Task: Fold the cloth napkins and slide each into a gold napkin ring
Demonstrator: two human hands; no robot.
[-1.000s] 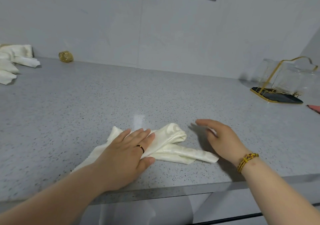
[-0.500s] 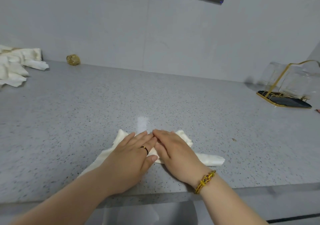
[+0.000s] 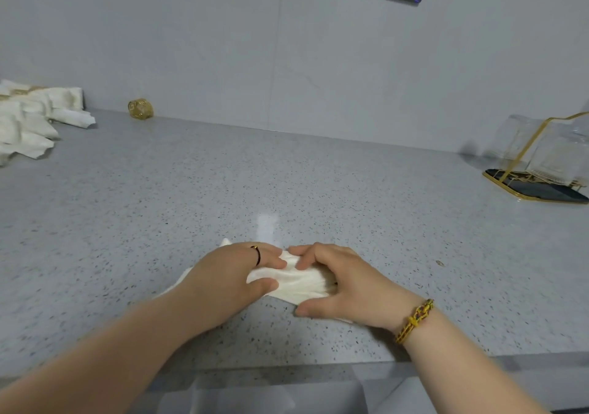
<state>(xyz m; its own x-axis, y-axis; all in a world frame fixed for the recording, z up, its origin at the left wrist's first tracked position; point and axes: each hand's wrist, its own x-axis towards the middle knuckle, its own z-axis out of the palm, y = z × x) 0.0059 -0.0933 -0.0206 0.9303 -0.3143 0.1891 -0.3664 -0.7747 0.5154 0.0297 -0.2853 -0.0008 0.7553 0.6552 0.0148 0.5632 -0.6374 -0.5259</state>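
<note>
Since 0.5 s ago, both hands have gone from lying flat on the cream napkin (image 3: pixel 296 281) to curling round it. Now the left hand (image 3: pixel 229 273) pinches its left part between thumb and fingers, the right hand (image 3: pixel 344 283) grips its right part, and the cloth is bunched between the 2. It lies on the grey counter (image 3: pixel 287 184), near the counter's front edge. 1 gold napkin ring (image 3: pixel 140 109) stands at the counter's back edge, near a pile of napkins (image 3: pixel 28 117) at its far left. A gold-framed glass rack (image 3: pixel 541 187) sits at the counter's far right.
</note>
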